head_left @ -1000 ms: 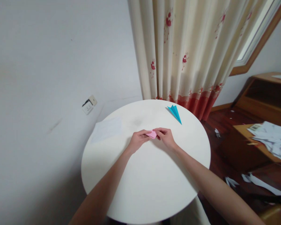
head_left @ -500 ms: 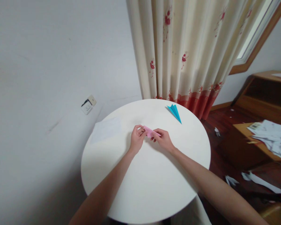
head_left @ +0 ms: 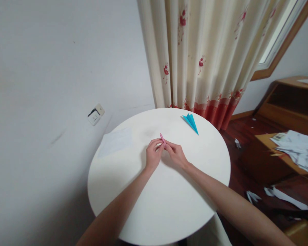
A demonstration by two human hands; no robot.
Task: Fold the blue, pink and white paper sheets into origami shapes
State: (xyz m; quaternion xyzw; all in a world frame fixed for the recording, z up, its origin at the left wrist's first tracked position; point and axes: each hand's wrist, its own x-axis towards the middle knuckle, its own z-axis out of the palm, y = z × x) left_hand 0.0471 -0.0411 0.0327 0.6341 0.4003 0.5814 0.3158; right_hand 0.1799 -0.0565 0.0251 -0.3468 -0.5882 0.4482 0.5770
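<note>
1. Pink paper (head_left: 162, 137) is edge-on now, turned up from the flatter pose half a second ago, and the hands sit closer together.
2. It's left of the blue paper plane (head_left: 191, 123) and nearer the person, well apart from it.
3. Left hand (head_left: 153, 152) and right hand (head_left: 177, 153) both look pinched on it, fingertips bunched together.
4. Looks like pressing a crease, imo; next move probably calls for keeping the layers lined up.
</note>
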